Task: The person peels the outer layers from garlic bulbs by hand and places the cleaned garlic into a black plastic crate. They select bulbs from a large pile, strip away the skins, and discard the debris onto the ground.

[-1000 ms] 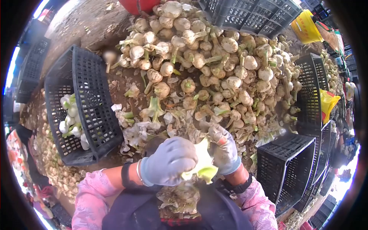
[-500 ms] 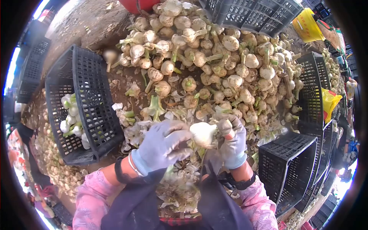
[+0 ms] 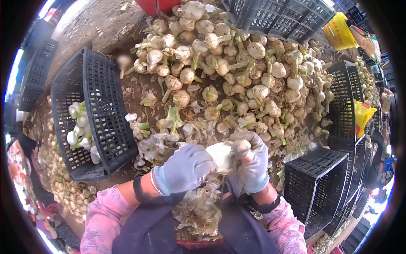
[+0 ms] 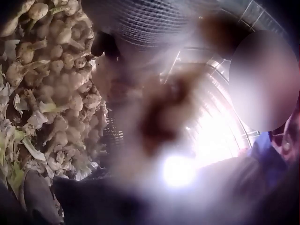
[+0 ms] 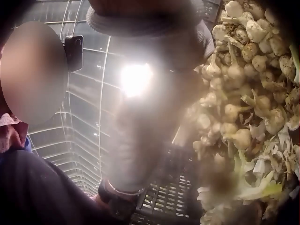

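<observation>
white bulb (image 3: 219, 157) between the hands, in front of the torso; long axis, partly hidden, appears crosswise. right hand (image 3: 250, 163) grips the right end; left hand (image 3: 185, 168), fingers curled, grips the left side. both touch it, neither nearer. heaped bulbs (image 3: 256, 92) lie beyond.

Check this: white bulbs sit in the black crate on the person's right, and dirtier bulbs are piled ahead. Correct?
Wrong side: the head view shows the white bulbs in the black crate on the person's left, not right. Dirtier bulbs are piled ahead.
</observation>
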